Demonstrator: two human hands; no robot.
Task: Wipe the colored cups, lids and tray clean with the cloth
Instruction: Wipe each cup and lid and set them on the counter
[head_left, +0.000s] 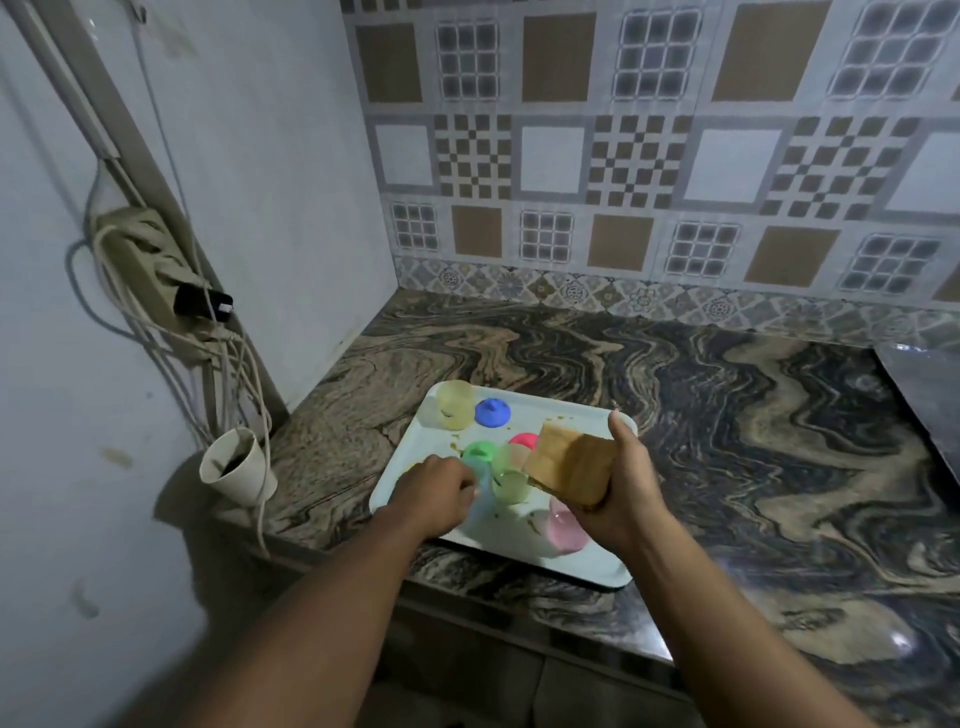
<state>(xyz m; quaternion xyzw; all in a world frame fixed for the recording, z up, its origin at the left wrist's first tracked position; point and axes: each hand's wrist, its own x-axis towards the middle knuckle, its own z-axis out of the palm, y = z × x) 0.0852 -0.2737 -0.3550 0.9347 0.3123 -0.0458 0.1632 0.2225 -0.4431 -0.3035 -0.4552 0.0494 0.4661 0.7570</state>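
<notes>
Tray: 1 pale rectangular tray with rounded corners, on the marbled countertop near its front left edge. Brown smears mark the tray's far side.

Cups: 4 translucent.
- Yellow cup stands in the tray's far left corner.
- Green cup is at the centre, tilted.
- Blue cup is just left of the green cup.
- Pink cup lies on its side at the near right.

Lids: 3 knobbed.
- Blue lid is beside the yellow cup.
- Green lid is near the centre.
- Red lid is half hidden behind the cloth.

Cloth: 1 folded tan cloth, pinched between thumb and fingers of the right hand, raised above the tray's right half.

Left hand: fingers curled against the blue cup and covering its left side. Whether they grip it cannot be told through the blur. The hands are apart.

Surroundings:
- A paper cup hangs among cables on the left wall, below a power strip.
- Patterned wall tiles are behind the countertop.
- A dark slab is cut off at the right edge.
</notes>
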